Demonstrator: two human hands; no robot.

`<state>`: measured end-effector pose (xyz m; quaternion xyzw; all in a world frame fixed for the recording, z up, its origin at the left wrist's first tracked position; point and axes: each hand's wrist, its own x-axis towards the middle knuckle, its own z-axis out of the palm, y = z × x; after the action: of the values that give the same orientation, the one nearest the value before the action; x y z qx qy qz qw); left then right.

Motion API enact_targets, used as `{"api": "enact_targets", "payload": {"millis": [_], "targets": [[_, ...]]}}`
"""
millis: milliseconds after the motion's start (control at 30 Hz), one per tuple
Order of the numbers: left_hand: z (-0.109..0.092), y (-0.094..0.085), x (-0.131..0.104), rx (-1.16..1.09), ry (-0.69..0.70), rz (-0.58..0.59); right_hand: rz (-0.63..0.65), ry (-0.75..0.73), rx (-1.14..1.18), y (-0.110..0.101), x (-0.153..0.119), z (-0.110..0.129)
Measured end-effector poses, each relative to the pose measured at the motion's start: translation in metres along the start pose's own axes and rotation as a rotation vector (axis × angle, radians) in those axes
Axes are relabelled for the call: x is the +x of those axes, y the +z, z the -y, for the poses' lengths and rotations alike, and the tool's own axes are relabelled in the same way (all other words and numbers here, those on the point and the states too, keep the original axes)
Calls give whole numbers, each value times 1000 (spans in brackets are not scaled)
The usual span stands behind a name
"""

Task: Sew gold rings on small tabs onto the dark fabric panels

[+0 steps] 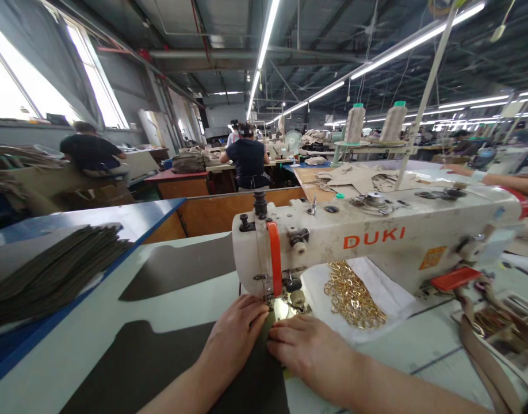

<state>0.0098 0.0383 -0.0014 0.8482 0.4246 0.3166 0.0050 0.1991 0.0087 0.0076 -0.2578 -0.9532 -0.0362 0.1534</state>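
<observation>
Both of my hands are at the needle area of a white sewing machine [376, 230] marked DUKI. My left hand [236, 330] lies on a dark grey-green fabric piece [160, 362], its fingers close together and pressing the cloth just left of the presser foot. Close by on the right, my right hand [307, 351] has its fingers bent together at the edge of the same fabric. A lamp lights the spot between the fingertips. Farther back on the table lies a second dark fabric piece [182, 264], partly behind the machine head.
Gold rings [352, 296] lie on white cloth under the machine arm. A fabric stack [52, 270] rests on the left table. Straps [484, 345] and a tray of metal parts are at the right. Other people sit farther off; another person's arm [505, 181] shows at right.
</observation>
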Motion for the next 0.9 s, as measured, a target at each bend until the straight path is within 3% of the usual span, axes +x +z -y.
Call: {"api": "enact_targets", "payload": {"millis": [267, 400, 567, 800, 900], "targets": [[-19, -15, -10, -24, 61, 5, 1, -79, -14, 4, -4, 15], [-21, -15, -4, -49, 24, 6, -4, -82, -12, 3, -3, 16], [-19, -13, 0, -146, -99, 106, -23, -79, -24, 5, -1, 15], [-13, -15, 5, -184, -394, 247, -49, -76, -27, 11, -1, 15], [-12, -14, 7, -203, -442, 286, -48, -76, -27, 11, -2, 15]]}}
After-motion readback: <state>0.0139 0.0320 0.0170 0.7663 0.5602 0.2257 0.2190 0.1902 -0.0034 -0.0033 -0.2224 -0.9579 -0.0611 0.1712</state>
